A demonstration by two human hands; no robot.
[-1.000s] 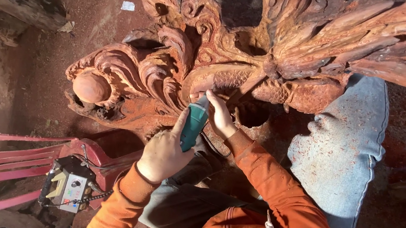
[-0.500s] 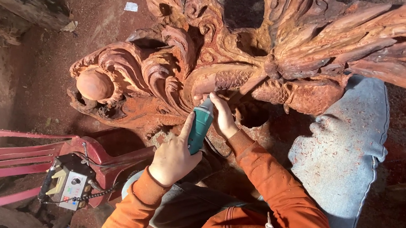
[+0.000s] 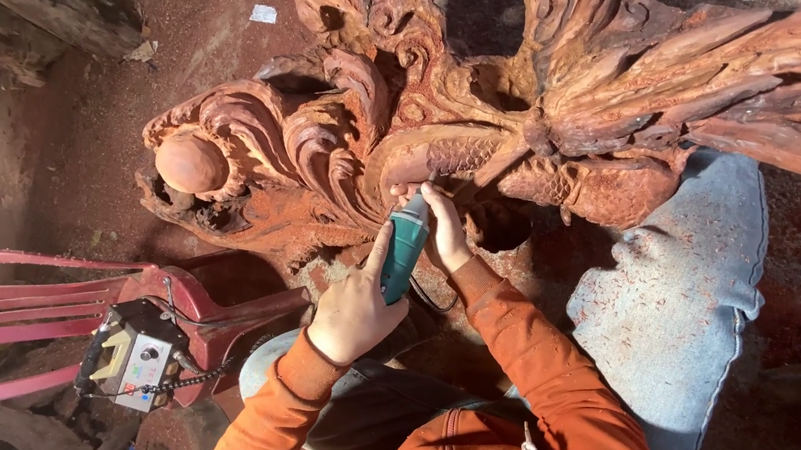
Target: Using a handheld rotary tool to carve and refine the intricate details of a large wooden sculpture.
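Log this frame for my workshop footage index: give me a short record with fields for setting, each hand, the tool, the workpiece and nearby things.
setting: dusty reddish workshop floor, seen from above
left hand: grips the body of the teal handheld power tool
right hand: steadies the tool's front end, next to the carving
tool: tip pressed against the carving; the bit itself is hidden
workpiece: large reddish wood carving with scrolls, scales and a round ball
clothing: orange sleeves, dust-covered jeans
nearby: red plastic chair lying on its side, small box-shaped control unit on it

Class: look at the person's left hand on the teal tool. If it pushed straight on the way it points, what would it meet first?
Probably the right hand steadying the teal tool; just beyond the left hand lies the reddish wood carving. Depth is unclear.
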